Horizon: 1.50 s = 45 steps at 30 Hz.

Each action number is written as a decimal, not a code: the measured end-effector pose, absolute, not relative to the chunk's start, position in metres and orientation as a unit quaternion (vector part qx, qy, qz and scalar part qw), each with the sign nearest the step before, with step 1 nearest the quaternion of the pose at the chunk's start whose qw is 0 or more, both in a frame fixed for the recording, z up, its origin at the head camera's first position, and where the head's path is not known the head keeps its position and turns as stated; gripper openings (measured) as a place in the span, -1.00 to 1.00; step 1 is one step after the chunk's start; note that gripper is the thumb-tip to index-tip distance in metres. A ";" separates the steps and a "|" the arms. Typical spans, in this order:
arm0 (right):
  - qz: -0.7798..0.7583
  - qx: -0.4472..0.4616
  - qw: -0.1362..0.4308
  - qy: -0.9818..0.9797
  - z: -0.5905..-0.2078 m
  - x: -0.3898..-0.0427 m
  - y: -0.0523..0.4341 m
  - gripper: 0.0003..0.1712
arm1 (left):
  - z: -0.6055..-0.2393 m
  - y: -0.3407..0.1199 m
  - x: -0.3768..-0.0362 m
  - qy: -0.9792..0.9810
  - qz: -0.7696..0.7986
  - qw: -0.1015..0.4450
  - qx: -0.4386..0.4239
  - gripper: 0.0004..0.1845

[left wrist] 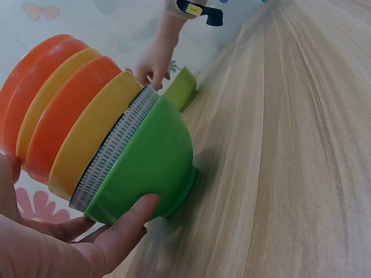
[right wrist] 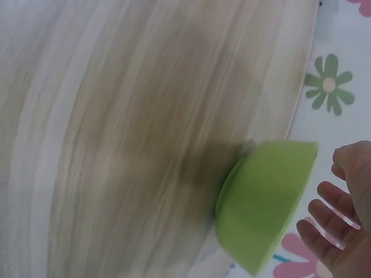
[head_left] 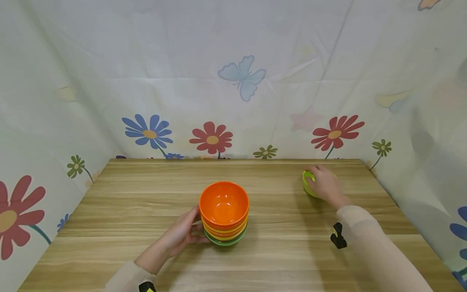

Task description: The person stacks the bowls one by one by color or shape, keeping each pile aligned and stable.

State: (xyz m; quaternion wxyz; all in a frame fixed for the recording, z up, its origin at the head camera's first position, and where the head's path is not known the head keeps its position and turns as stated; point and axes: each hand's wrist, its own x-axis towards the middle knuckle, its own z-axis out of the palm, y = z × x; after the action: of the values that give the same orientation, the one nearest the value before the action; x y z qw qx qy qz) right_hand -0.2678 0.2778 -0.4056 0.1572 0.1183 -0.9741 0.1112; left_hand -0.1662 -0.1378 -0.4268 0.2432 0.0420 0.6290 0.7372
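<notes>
A stack of several bowls stands on the table, with orange and yellow ones above a patterned bowl and a green bowl lowest. My left hand holds the stack from its left side, its fingers against the green bowl and its thumb higher up. Further back on the right is a separate light green bowl, standing upright. My right hand is over that bowl's opening, fingers loosely bent. In the right wrist view, a gap shows between those fingers and the rim.
The wood-grain table reaches back to a pale cloth backdrop printed with flowers and a butterfly. Cloth also hangs along the left and right sides. Tabletop lies between the stack and the light green bowl.
</notes>
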 end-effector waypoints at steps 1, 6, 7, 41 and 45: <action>0.108 0.113 0.154 -0.976 -0.406 -0.268 0.280 -0.64 | -0.427 -0.138 -0.166 0.629 0.738 0.243 0.041 -0.26; 0.103 0.072 0.120 -0.985 -0.406 -0.268 0.292 -0.60 | -0.427 -0.138 -0.167 0.627 0.740 0.241 0.040 -0.26; 0.103 0.064 0.112 -0.986 -0.406 -0.268 0.294 -0.59 | -0.427 -0.138 -0.167 0.627 0.740 0.241 0.040 -0.26; 0.103 -0.029 0.008 -0.994 -0.397 -0.265 0.336 -0.44 | -0.429 -0.140 -0.167 0.632 0.734 0.245 0.044 -0.24; 0.104 -0.039 -0.004 -0.994 -0.396 -0.266 0.337 -0.47 | -0.429 -0.140 -0.168 0.632 0.734 0.245 0.042 -0.26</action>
State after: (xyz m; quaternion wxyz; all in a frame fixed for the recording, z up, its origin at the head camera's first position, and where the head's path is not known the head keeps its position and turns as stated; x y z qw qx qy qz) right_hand -0.2660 0.3368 -0.3959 -0.0040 -0.0386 -0.9938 0.1039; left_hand -0.1676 -0.1397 -0.4286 0.2449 0.0424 0.6316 0.7344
